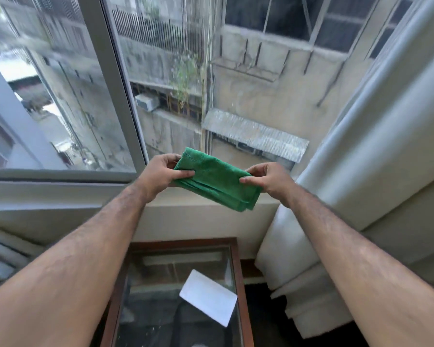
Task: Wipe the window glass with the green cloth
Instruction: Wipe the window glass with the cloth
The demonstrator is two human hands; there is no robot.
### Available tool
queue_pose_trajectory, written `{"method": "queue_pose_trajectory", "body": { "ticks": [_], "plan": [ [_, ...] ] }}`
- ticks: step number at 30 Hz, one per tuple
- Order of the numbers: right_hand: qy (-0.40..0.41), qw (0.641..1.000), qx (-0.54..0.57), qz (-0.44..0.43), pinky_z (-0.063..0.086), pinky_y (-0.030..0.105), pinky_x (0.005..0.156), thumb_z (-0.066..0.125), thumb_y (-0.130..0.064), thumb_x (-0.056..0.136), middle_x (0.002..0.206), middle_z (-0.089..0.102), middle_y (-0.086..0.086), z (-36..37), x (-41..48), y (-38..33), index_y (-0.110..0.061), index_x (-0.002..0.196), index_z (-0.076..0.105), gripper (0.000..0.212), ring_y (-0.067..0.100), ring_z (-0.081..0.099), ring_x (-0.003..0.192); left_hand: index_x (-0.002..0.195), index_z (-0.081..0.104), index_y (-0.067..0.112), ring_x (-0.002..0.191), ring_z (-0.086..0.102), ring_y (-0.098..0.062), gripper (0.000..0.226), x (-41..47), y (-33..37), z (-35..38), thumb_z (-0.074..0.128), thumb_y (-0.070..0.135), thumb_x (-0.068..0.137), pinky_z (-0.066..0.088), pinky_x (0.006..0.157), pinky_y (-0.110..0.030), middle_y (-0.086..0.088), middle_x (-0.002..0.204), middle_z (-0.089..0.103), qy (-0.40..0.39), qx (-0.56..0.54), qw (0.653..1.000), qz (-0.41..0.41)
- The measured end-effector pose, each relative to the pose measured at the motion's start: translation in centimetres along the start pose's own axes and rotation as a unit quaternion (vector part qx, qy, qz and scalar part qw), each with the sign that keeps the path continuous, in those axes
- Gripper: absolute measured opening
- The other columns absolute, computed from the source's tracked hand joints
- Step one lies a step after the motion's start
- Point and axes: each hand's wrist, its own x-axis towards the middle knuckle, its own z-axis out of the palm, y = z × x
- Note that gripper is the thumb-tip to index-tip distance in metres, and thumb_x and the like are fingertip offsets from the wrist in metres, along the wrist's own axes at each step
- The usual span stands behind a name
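Green cloth [216, 180] folded into a thick pad, held up between both hands in front of the window glass [248, 78], just above the sill [206, 214]. Left hand [158, 177] clamped on the cloth's left edge, thumb on top, fingers [172, 159] curled behind. Right hand [268, 179] pinching the right edge, thumb and fingers shut on the fabric. Cloth apart from the glass, not yet pressed to it. Pane streaked and spotted, with a white mullion [115, 78] dividing it from the left pane. Curtain [376, 136] bunched just to the right. Below, a glass-topped counter [237, 276] with a wooden frame and a white card [208, 303] lying on it.

Likely step: squaring up the fold before the first pass.

Risks from here, as judgement only:
- Fold slipping open once one hand lets go, leaving a loose flap that drags and smears instead of wiping.
- Cloth dropping onto the counter or behind it if the handover to one hand is careless.
- Elbow or wrist catching the curtain during wide strokes on the right side.
- Streaks merely spread around if pressure is uneven or the same soiled face is used throughout.
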Motion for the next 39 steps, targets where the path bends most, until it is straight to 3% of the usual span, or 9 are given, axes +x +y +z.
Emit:
{"method": "queue_pose_trajectory", "body": {
  "ticks": [3,7,14,17,22,25,30,35,39],
  "plan": [
    [0.012,0.999,0.011,-0.038,0.063,0.041,0.091,0.088,-0.017,0.087,0.100,0.083,0.011,-2.3,-0.2,-5.1,-0.007,0.107,0.084,0.022,0.026,0.076,0.095,0.110,0.076,0.008,0.083,0.079,-0.019,0.035,0.1,5.9,-1.4,0.084,-0.002,0.077,0.066,0.070,-0.027,-0.016,0.110,0.079,0.015,0.009,0.999,0.045],
    [0.046,0.992,0.005,-0.117,0.059,0.032,0.082,0.087,-0.014,0.088,0.091,0.081,0.004,-4.8,-1.0,-12.7,-0.006,0.105,0.084,0.019,0.017,0.072,0.084,0.112,0.076,0.008,0.097,0.077,-0.029,0.036,0.1,14.3,-4.3,0.086,0.004,0.077,0.066,0.084,-0.038,-0.017,0.112,0.079,0.027,0.038,0.993,0.110],
    [0.094,0.975,-0.014,-0.198,0.059,0.024,0.069,0.083,-0.011,0.090,0.081,0.078,-0.004,-7.8,-2.1,-23.0,-0.018,0.092,0.082,0.007,0.015,0.070,0.079,0.107,0.077,0.013,0.096,0.076,-0.030,0.027,-1.2,25.3,-7.3,0.082,0.009,0.081,0.068,0.079,-0.036,-0.012,0.108,0.078,0.038,0.031,0.976,0.211],
    [0.122,0.967,-0.011,-0.221,0.067,0.032,0.071,0.085,-0.012,0.090,0.079,0.077,-0.003,-8.5,-2.3,-26.8,-0.017,0.088,0.080,0.007,0.017,0.072,0.079,0.102,0.076,0.015,0.094,0.073,-0.026,0.019,-1.5,29.5,-8.3,0.079,0.010,0.085,0.067,0.070,-0.027,-0.005,0.099,0.077,0.050,0.018,0.968,0.246],
    [0.176,0.951,-0.004,-0.256,0.071,0.043,0.074,0.086,-0.015,0.090,0.089,0.079,0.010,-9.1,-1.8,-32.2,-0.009,0.097,0.080,0.011,0.023,0.076,0.082,0.091,0.070,0.025,0.099,0.064,-0.029,0.023,-1.2,36.7,-9.4,0.072,0.002,0.091,0.060,0.089,-0.049,-0.005,0.098,0.070,0.074,0.044,0.947,0.310],
    [0.178,0.944,-0.023,-0.276,0.071,0.045,0.077,0.086,-0.018,0.090,0.097,0.082,0.019,-9.3,-1.0,-33.9,-0.003,0.103,0.080,0.021,0.032,0.081,0.087,0.089,0.068,0.034,0.088,0.063,-0.018,0.028,-0.8,40.4,-9.7,0.073,0.006,0.090,0.058,0.080,-0.037,0.006,0.094,0.071,0.124,0.122,0.916,0.363],
    [0.275,0.882,-0.154,-0.351,0.053,0.011,0.067,0.082,-0.041,0.092,0.083,0.077,-0.002,-12.5,0.2,-34.1,-0.014,0.102,0.081,0.029,0.010,0.073,0.073,0.108,0.071,0.028,0.086,0.063,-0.017,0.028,0.2,45.6,-11.3,0.073,0.006,0.090,0.053,0.069,-0.028,0.001,0.096,0.069,0.202,0.240,0.854,0.414],
    [0.467,0.755,-0.287,-0.359,0.056,0.047,0.103,0.069,-0.035,0.102,0.122,0.071,0.017,-20.0,1.9,-33.2,-0.003,0.120,0.073,0.036,0.035,0.064,0.121,0.115,0.071,0.017,0.084,0.063,-0.021,0.029,1.9,49.9,-12.1,0.076,0.006,0.089,0.044,0.061,-0.020,-0.008,0.100,0.073,0.269,0.376,0.776,0.430],
    [0.516,0.720,-0.332,-0.325,0.035,0.057,0.129,0.061,-0.034,0.106,0.166,0.042,0.028,-25.4,3.9,-33.3,0.004,0.153,0.050,0.061,0.041,0.032,0.162,0.115,0.075,0.011,0.091,0.071,-0.029,0.031,3.6,51.8,-10.9,0.081,0.008,0.085,0.056,0.087,-0.038,-0.016,0.106,0.079,0.333,0.386,0.738,0.443]
  ]
}}
